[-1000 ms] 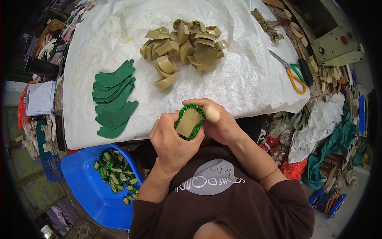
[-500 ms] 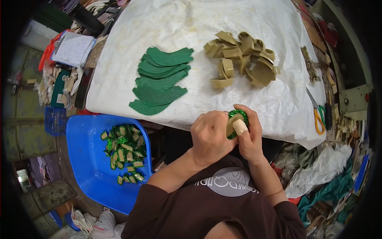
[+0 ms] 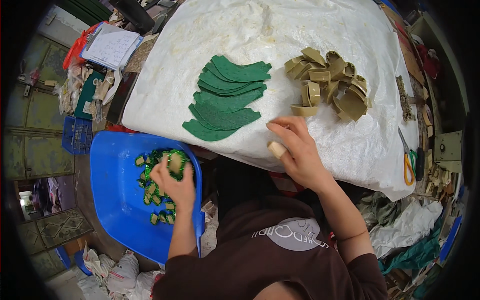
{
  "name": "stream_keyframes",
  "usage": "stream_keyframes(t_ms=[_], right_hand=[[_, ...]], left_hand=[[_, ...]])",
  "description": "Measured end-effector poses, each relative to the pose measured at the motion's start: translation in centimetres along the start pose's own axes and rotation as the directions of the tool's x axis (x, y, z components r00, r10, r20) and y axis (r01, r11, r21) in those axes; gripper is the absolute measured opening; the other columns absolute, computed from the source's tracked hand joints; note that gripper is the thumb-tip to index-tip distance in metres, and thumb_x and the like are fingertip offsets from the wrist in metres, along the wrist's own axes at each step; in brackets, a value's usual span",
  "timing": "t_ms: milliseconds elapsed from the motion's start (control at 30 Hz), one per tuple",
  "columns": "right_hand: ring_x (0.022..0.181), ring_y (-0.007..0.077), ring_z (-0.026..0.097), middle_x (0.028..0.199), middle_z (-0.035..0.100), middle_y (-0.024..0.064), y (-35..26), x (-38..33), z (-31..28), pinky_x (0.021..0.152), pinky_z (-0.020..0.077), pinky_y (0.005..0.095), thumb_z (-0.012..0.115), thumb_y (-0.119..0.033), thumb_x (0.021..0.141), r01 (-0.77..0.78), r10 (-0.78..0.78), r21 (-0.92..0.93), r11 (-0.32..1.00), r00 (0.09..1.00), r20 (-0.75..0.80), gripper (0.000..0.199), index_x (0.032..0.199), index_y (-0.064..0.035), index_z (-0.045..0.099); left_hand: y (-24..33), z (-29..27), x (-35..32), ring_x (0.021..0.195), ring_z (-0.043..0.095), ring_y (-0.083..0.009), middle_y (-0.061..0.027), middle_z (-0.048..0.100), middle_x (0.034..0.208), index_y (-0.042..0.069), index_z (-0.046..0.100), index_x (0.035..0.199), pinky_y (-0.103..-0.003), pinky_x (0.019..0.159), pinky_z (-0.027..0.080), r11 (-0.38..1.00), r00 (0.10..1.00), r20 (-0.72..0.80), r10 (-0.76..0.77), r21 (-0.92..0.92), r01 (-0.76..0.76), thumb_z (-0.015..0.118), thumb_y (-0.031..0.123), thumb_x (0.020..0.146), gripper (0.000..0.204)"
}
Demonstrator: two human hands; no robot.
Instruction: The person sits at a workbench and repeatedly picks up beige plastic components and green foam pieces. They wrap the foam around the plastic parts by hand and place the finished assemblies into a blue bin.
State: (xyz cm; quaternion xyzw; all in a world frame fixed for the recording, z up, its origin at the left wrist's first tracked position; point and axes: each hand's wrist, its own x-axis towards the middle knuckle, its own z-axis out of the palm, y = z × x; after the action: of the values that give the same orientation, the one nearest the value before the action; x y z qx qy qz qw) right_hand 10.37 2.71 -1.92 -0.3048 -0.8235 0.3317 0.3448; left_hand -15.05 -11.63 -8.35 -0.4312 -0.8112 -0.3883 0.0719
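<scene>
My left hand (image 3: 175,185) is over the blue plastic basin (image 3: 112,200). Its thumb and fingers grip a tan, curved-sided piece covered around the edge in shiny green (image 3: 176,161), slightly blurred. Beneath it lie several similar green-rimmed pieces (image 3: 152,192). Above the table's front edge, my right hand (image 3: 295,152) has its fingers apart and holds nothing; its thumb is wrapped in tan tape. Nearest to that hand are overlapping green curved sheets (image 3: 227,117) on its left and a pile of olive-tan curved hollow pieces (image 3: 352,102) beyond it.
A white sheet (image 3: 170,60) covers the table. Scissors with orange and green handles (image 3: 409,162) lie at its right edge. A clipboard with papers (image 3: 112,46) rests at the far left, above a small blue crate (image 3: 76,135). Plastic bags and cloth scraps (image 3: 400,225) heap up on the right.
My hands have parted. The left has carried the green-rimmed piece from above the table edge down to the basin, while the right has let go and opened. The view has shifted slightly.
</scene>
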Motion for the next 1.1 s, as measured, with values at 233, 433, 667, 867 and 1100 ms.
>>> stream_keyframes(t_ms=[233,433,667,867,1100], right_hand=[[0.108,0.0341,0.044,0.117,0.049,0.0144,0.0,4.6,4.1,0.088,0.0386,0.0407,0.064,-0.005,0.075,0.116,-0.155,-0.394,0.912,0.985,-0.069,0.031,0.105,-0.0024,0.061],[0.103,0.029,0.047,0.11,0.052,0.0108,1.2,4.5,5.4,0.083,0.0359,0.0394,0.064,-0.01,0.071,0.143,-0.181,-0.537,0.831,0.983,-0.019,0.018,0.089,-0.0064,0.063],[0.093,0.0264,0.049,0.092,0.054,0.0085,1.5,5.0,5.1,0.074,0.0375,0.0375,0.063,-0.005,0.07,0.068,-0.07,-0.412,0.909,0.997,0.009,0.017,0.087,-0.0061,0.061],[0.082,0.0307,0.054,0.09,0.056,0.0113,0.6,3.6,3.4,0.068,0.0453,0.0378,0.055,0.009,0.07,0.084,-0.121,-0.134,0.987,0.947,-0.298,0.024,0.091,-0.0024,0.059],[0.078,0.0299,0.061,0.083,0.06,0.0135,-0.4,-0.6,-2.9,0.07,0.0471,0.0332,0.056,0.009,0.074,-0.123,0.159,0.266,0.956,0.98,-0.117,0.022,0.094,-0.0002,0.059]], left_hand=[[2.6,-0.2,2.5,0.102,0.052,-0.0297,-0.014,0.058,0.104,0.0,0.061,0.111,-0.039,0.093,0.039,0.984,0.988,0.063,0.145,-0.117,-0.137,0.059,-0.003,0.077,0.034],[7.2,3.4,4.1,0.106,0.055,-0.0327,-0.0164,0.06,0.114,-0.002,0.052,0.118,-0.042,0.095,0.037,0.886,0.877,0.134,0.46,-0.128,-0.445,0.064,0.0,0.073,0.047],[6.5,4.2,3.4,0.109,0.054,-0.0329,-0.019,0.058,0.118,-0.005,0.042,0.125,-0.042,0.097,0.035,0.863,0.86,0.094,0.502,-0.124,-0.49,0.062,-0.003,0.073,0.055],[6.4,3.6,3.2,0.123,0.047,-0.036,-0.0191,0.055,0.125,-0.004,0.049,0.122,-0.043,0.103,0.031,0.868,0.84,0.219,0.496,-0.085,-0.49,0.059,0.003,0.078,0.047],[11.0,3.1,2.4,0.118,0.044,-0.0391,-0.0238,0.053,0.123,-0.006,0.052,0.122,-0.043,0.102,0.03,0.748,0.799,0.304,0.518,-0.614,-0.251,0.052,0.025,0.089,0.045]])
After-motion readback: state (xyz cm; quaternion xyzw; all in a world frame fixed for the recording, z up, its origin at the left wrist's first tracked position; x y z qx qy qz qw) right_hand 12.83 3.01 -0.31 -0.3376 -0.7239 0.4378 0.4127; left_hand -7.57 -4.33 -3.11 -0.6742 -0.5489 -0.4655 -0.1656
